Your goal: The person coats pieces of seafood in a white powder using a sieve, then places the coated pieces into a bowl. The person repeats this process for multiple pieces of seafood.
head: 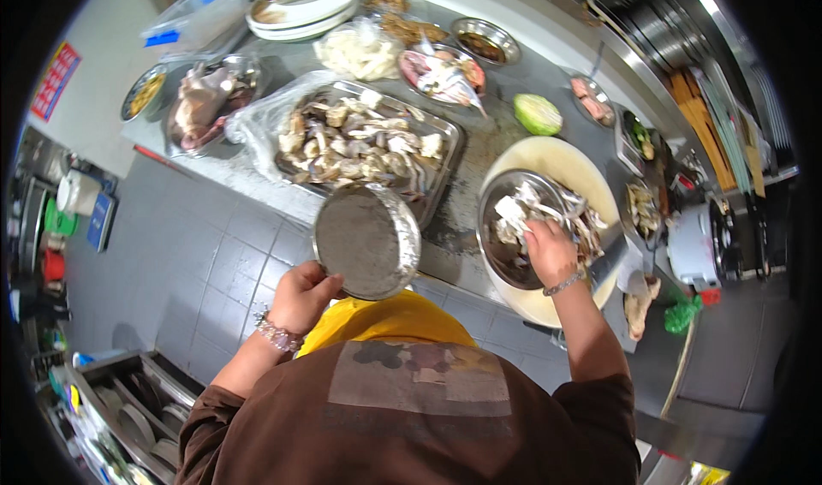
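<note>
My left hand (307, 300) grips the rim of a round metal pan (359, 244), held tilted over the front edge of the counter. My right hand (552, 252) reaches into a steel bowl (491, 260), its fingers on pale pieces that look like cut crab (512, 218). Whether the fingers are closed on a piece is hard to tell. That bowl rests on a round cutting board (546, 154), where more pieces (587, 225) lie beside it, near a cleaver's blade (607, 260). Left of the board stands a metal tray (453, 157) heaped with similar pieces (359, 141).
Behind the tray are a bag of pale strips (359, 51), a plate of fish pieces (443, 74) and stacked white plates (308, 10). Poultry (202, 103) sits at the left. A half cabbage (538, 114) lies behind the board; a rice cooker (693, 244) is at the right.
</note>
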The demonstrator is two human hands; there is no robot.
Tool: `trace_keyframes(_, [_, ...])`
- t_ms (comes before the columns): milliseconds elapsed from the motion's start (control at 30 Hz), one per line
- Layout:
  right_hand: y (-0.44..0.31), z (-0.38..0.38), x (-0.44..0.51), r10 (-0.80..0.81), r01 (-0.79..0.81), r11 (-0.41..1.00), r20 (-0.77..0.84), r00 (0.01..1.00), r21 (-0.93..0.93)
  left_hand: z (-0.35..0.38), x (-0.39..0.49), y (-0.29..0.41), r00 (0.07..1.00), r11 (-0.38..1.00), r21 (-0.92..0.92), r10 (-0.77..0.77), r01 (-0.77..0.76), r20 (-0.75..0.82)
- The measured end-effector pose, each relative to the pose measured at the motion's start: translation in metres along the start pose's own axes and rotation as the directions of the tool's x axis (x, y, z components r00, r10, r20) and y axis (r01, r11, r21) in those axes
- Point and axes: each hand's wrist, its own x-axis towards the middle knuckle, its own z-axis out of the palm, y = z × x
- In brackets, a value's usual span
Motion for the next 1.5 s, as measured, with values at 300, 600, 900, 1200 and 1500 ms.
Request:
trace_keyframes(300, [-0.069,-0.039,0.045,-0.094,0.092,0.993,0.017,0.995,0.077,-0.01,-0.008,-0.03,0.985,0.917,-0.394,-0.125,0.067,-0.122])
trace_keyframes(600, [-0.184,0.082,0.173,-0.321,0.224,0.909,0.246,0.914,0.353,-0.034,-0.019,-0.04,0.972,0.907,-0.421,-0.094,-0.006,-0.216])
trace_keyframes(900, [-0.223,0.144,0.209,-0.715,0.698,0.699,0.19,0.673,0.155,-0.037,-0.019,-0.048,0.972,0.905,-0.425,-0.072,-0.03,-0.224])
trace_keyframes(1200, [-0.158,0.077,0.215,0.088,-0.538,0.161,0.531,0.843,0.827,-0.037,-0.008,-0.04,0.974,0.871,-0.491,-0.123,0.013,-0.192])
trace_keyframes(1500, [-0.179,0.026,0.131,-0.062,-0.561,0.106,0.569,0.82,0.821,-0.036,0.001,-0.025,0.988,0.922,-0.387,-0.074,0.017,-0.134])
